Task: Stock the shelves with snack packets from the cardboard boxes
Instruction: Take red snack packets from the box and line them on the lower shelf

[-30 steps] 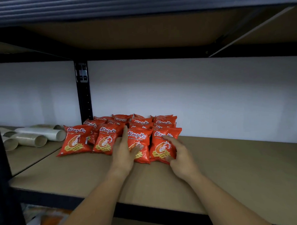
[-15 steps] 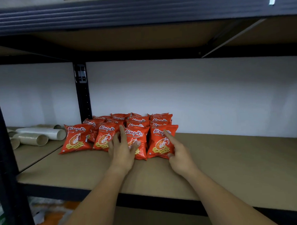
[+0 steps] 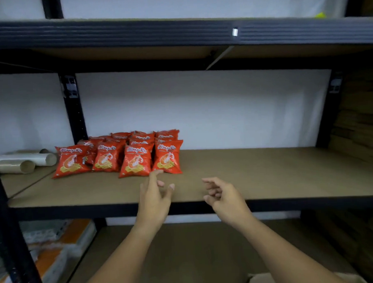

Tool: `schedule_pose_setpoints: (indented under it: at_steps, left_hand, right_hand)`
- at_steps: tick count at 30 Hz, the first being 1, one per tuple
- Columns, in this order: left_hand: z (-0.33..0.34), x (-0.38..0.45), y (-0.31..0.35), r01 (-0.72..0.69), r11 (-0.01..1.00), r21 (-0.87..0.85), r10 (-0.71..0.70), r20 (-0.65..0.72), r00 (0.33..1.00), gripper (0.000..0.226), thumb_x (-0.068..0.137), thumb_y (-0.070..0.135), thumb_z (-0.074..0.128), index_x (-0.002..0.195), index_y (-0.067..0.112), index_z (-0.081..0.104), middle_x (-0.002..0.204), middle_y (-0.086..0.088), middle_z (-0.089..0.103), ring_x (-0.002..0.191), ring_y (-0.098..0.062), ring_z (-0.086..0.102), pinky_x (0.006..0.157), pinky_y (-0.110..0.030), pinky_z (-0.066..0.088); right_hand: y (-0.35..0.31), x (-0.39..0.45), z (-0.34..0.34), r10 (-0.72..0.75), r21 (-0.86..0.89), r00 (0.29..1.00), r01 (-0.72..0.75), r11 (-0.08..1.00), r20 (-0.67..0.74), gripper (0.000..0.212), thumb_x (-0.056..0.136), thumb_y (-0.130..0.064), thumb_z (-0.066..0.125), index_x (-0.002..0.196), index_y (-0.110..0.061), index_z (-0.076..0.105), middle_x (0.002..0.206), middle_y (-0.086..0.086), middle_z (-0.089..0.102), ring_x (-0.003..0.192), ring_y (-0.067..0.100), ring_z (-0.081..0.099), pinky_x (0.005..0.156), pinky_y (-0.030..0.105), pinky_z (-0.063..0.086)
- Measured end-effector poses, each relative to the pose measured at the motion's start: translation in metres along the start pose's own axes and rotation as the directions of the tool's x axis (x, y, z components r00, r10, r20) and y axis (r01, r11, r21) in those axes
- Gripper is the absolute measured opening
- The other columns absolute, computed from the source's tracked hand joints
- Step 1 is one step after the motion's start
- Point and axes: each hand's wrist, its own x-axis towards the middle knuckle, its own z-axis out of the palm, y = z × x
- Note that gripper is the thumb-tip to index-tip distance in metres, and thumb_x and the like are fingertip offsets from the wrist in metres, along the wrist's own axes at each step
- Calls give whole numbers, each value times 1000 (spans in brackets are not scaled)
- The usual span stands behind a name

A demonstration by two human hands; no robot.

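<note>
Shelf (image 3: 257, 172) spans middle of frame, brown board on black frame. Red snack packets (image 3: 126, 153) stand in rows at centre left of shelf, against white back wall. Cardboard tubes (image 3: 22, 162) lie at far left. Left hand (image 3: 155, 199) at centre, empty, fingers loosely spread, fingertip just below front packet. Right hand (image 3: 223, 195) right of centre, empty, fingers loosely curled. Corner of cardboard box (image 3: 260, 280) at bottom edge.
</note>
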Motion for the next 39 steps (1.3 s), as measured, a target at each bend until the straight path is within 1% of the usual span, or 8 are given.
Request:
schedule_pose_setpoints:
  at_steps: [5,11,17,21,27,30,34,39]
  left_hand:
    - [57,-69,41,-103,988,-115,110,55,992,30,90,15,69,113,29,57,85,5,58,83,-5,55,73,-11,41]
    - [147,-156,61,-2,982,-188,69,351,934,30,86,14,73,111,24,60,84,4,63,77,-5,61,72,-16,49]
    - [232,-228,47,75,994,-78,-11,617,787,34,78,4,76,106,17,65,84,4,65,75,-11,64,67,-4,43]
    - [276,-257,19,167,985,49,-155,684,713,41,77,7,81,114,10,64,94,-3,66,90,-18,65,73,-7,45]
    - [321,-279,-22,242,899,365,-420,563,712,72,80,29,78,141,7,45,126,-23,59,117,-41,57,101,-39,47]
    - [340,-289,-37,384,831,402,-553,520,651,86,82,27,77,149,9,25,128,-30,52,112,-47,57,98,-44,49]
    - [357,-296,-49,392,805,446,-584,476,657,75,84,27,74,144,16,30,130,-27,51,118,-46,54,100,-49,47]
    - [364,-301,-55,363,804,471,-574,456,680,69,83,24,75,140,27,36,123,-19,54,115,-39,56,96,-49,49]
  right_hand:
    - [23,-75,-57,58,-48,996,-61,997,-70,36,85,-7,72,116,-24,66,96,-5,65,84,7,59,77,11,45]
    - [90,-163,-115,242,-98,961,-256,962,-134,34,79,-1,73,108,-18,71,89,-1,68,77,8,62,74,8,46]
    - [168,-236,-148,417,-178,893,-444,878,-169,32,79,0,72,105,-18,71,86,-2,67,81,17,64,71,11,47]
    - [220,-267,-164,539,-283,819,-574,768,-197,35,79,-8,75,110,-23,71,97,-7,70,96,12,64,89,26,51]
    - [274,-271,-166,545,-644,786,-583,496,-292,40,86,-32,68,126,-30,59,125,0,60,118,27,44,99,36,38]
    - [295,-262,-153,532,-661,817,-527,534,-222,51,85,-33,71,133,-26,54,134,0,53,123,24,39,104,35,34]
    - [325,-252,-133,574,-465,796,-589,661,-191,64,84,-26,76,141,-24,47,138,3,51,129,24,43,107,38,39]
    - [346,-250,-116,587,-437,790,-598,672,-179,51,86,-22,73,132,-26,53,128,3,58,119,25,56,99,39,47]
